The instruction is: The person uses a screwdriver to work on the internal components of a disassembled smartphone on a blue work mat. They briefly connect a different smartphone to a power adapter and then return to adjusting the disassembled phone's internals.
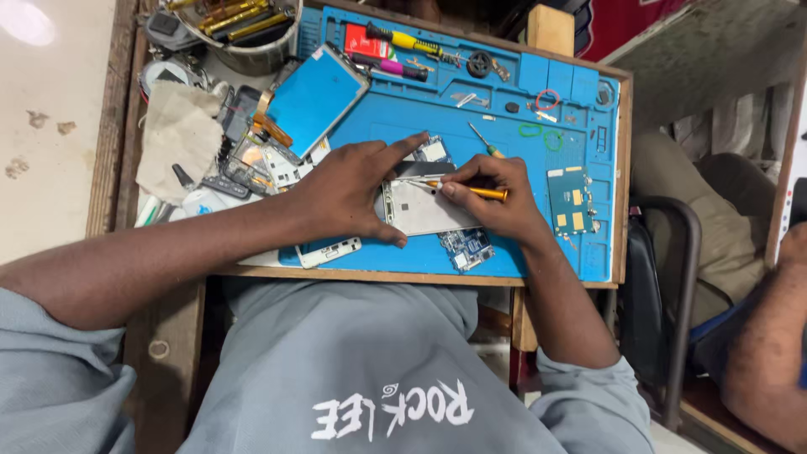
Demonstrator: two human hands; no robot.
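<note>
Even, fairly bright light falls on the blue rubber work mat (403,118), with only soft shadows under the hands. A white glare spot burns on the pale glossy counter (29,21) at upper left. Detail is slightly soft, edges mildly stretched.

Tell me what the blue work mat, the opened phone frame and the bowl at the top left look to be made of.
Blue work mat: likely silicone or rubber, matte, with moulded compartments.
Phone frame, steadied by the left hand: pale grey with a dull sheen, probably metal, possibly plastic.
Bowl: shiny and reflective, apparently steel.
</note>
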